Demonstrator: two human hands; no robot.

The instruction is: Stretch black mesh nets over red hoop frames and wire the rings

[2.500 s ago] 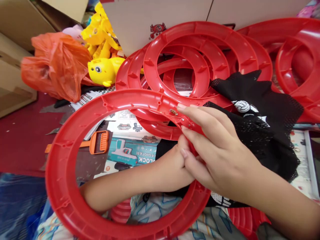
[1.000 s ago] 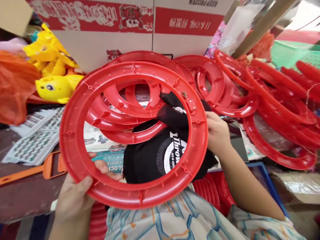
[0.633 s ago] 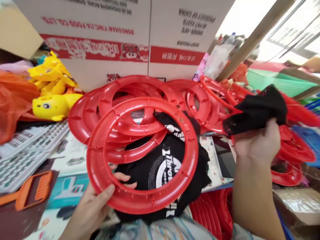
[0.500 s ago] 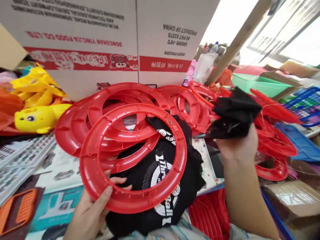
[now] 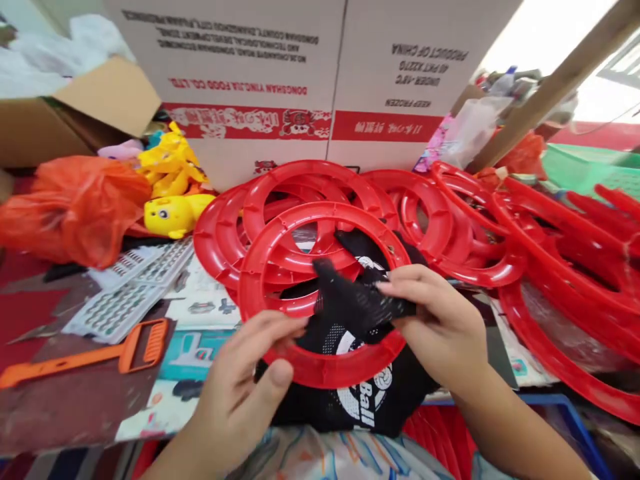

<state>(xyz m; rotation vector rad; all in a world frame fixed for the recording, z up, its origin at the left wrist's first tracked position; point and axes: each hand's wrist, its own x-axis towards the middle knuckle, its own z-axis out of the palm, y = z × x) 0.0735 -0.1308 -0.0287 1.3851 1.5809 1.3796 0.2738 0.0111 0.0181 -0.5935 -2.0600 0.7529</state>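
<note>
My left hand [image 5: 245, 387] grips the near left rim of a red plastic ring [image 5: 280, 247], thumb over the rim. My right hand [image 5: 440, 327] pinches a small piece of black mesh cloth [image 5: 357, 303] over the ring's middle. Under the ring lies a pile of black mesh pieces with white print [image 5: 370, 400], on my lap. More red rings [image 5: 305, 180] lean behind the held one.
Several more red rings [image 5: 540, 267] are heaped at the right. A white and red cardboard box [image 5: 310, 73] stands behind. Yellow toys [image 5: 175, 213], an orange bag [image 5: 80, 207], grey blister cards [image 5: 125, 293] and an orange tool [image 5: 100, 350] lie at the left.
My right hand has brought the black mesh piece down from the upper right to the ring's middle. My left hand has shifted its grip on the ring's rim.
</note>
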